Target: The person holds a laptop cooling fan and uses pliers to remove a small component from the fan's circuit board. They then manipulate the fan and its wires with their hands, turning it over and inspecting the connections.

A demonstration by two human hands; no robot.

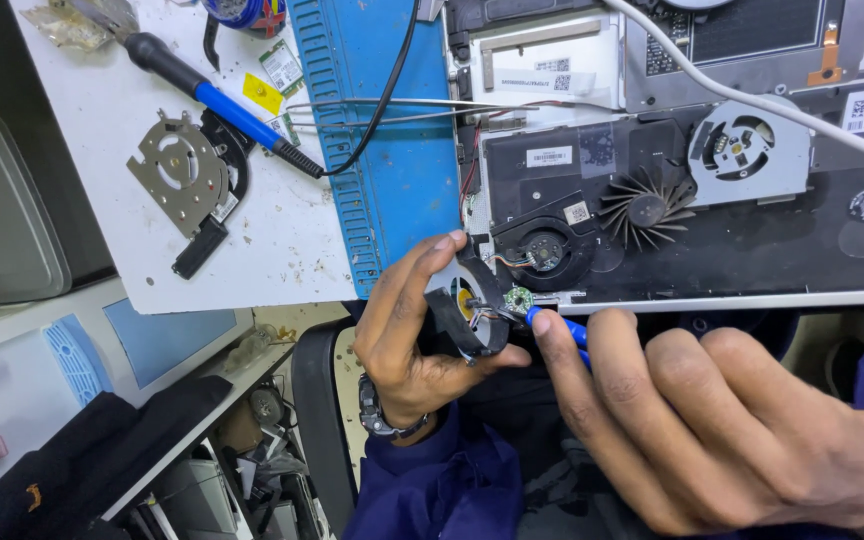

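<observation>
- Left hand [407, 335]: grip closed around a black fan housing [472, 310], held just below the opened laptop [692, 200].
- Right hand [692, 420]: grip pinching what looks like a blue-handled tool [564, 328], tip at the housing.
- Soldering iron [222, 100] lies on the tabletop [282, 250].

matt black plastic fan housing [472, 310], bare metal plate [174, 170]

My sleeves [452, 480] are dark blue; a dark wristwatch [384, 415] with a metal case sits on my left wrist. Both hands are bare.
</observation>
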